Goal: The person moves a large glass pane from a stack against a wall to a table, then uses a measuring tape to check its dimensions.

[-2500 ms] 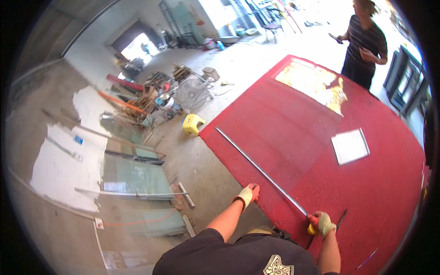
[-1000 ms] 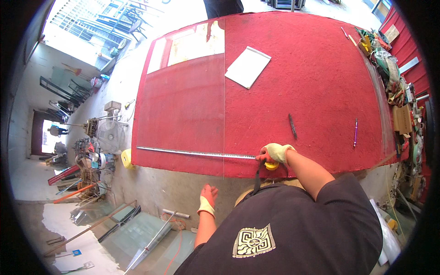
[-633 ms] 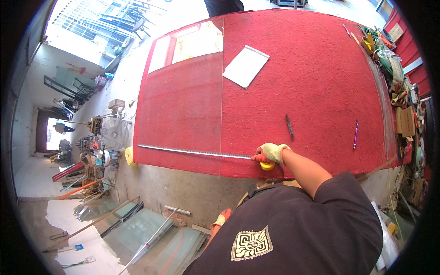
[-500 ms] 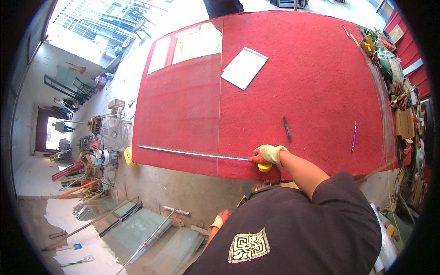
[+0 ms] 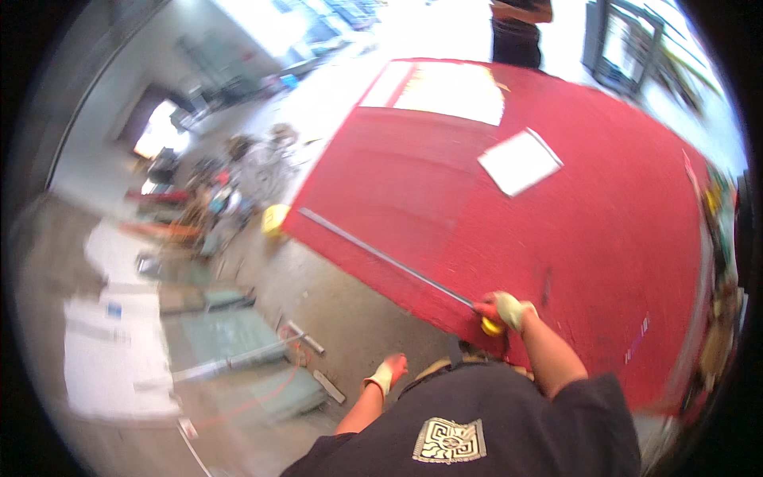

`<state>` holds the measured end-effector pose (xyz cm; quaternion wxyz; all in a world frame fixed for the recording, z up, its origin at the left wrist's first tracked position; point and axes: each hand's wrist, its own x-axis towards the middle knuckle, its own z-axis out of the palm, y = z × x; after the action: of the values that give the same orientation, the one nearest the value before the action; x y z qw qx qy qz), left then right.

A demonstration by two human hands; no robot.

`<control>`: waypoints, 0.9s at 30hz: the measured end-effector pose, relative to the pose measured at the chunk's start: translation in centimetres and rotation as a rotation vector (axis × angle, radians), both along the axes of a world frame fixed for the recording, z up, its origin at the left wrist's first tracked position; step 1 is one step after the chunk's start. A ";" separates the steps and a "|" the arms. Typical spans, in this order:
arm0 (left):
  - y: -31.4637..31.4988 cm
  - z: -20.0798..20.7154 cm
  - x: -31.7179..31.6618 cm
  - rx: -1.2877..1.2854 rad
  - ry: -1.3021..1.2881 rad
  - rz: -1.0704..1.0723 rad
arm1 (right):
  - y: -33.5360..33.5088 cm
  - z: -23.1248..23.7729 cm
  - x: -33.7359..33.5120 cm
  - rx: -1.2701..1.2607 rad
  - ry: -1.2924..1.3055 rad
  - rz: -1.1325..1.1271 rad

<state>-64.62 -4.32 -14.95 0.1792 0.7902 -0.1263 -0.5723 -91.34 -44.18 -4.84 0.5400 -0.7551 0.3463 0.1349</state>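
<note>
My right hand [image 5: 507, 310], in a red and cream work glove, is closed around a yellow tape measure [image 5: 491, 327] at the near edge of a red-covered table [image 5: 604, 215]. The tape's long blade [image 5: 385, 258] runs out from it toward the table's left corner, along the near edge. Under part of the blade, a clear glass sheet [image 5: 381, 163] seems to lie on the red cloth, reflecting light at its far end. Away from the table hangs my left hand [image 5: 389, 372], gloved alike, fingers curled with nothing visible in them.
On the table lie a white pad [image 5: 520, 163], a dark slim tool [image 5: 547, 286] and a purple pen-like stick [image 5: 636, 342]. Glass panes [image 5: 230, 338] lie at lower left. A yellow container [image 5: 274, 220] stands by the left corner. Another person [image 5: 518, 36] stands beyond the table.
The view has turned, so the table now slants and sits further right. More of my left hand and forearm shows. My right hand still grips the tape measure, its blade still out.
</note>
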 end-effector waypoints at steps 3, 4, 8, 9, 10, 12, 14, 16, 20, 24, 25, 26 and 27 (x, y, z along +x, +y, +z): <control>-0.1 0.9 -1.1 -0.104 -0.044 0.184 | -0.4 -3.4 -0.4 0.148 -0.053 -0.169; 0.7 0.2 -1.2 -0.127 -0.064 0.166 | -0.2 -5.6 -0.3 0.181 -0.087 -0.184; 3.8 -0.4 -3.9 -0.049 -0.063 0.186 | -0.9 -8.9 -1.6 0.350 -0.135 -0.214; 5.5 -0.1 -4.7 -0.035 -0.068 0.244 | -0.5 -6.8 -1.0 0.364 -0.093 -0.197; 6.8 0.1 -6.3 -0.028 -0.066 0.292 | -0.1 -3.5 -0.7 0.369 -0.048 -0.191; 9.1 -0.9 -8.4 -0.012 -0.064 0.343 | -0.4 -3.2 -1.1 0.422 -0.082 -0.208; 11.4 -3.4 -9.4 0.015 -0.053 0.363 | -1.4 -6.1 -1.6 0.466 -0.107 -0.182; 12.8 -4.0 -11.2 0.023 -0.105 0.269 | -1.8 -5.1 -1.8 0.513 -0.117 -0.197; 14.1 -3.4 -14.0 0.119 -0.199 0.049 | -0.6 -1.3 -0.3 0.564 -0.196 -0.199; 16.9 -3.3 -14.5 0.198 -0.302 0.041 | 1.9 3.2 5.0 0.595 -0.341 -0.136; 14.5 -0.8 -14.1 0.157 -0.293 0.110 | 1.7 3.5 6.0 0.586 -0.348 -0.165; 13.8 0.8 -14.1 0.141 -0.299 0.183 | 2.0 3.7 7.3 0.601 -0.367 -0.190; 15.7 0.6 -15.1 0.139 -0.321 0.209 | 3.2 4.4 8.9 0.658 -0.376 -0.156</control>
<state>-79.75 11.37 -14.31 0.1602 0.8905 -0.0305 -0.4247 -82.43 -40.95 -0.41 0.8162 -0.5244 0.2358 0.0567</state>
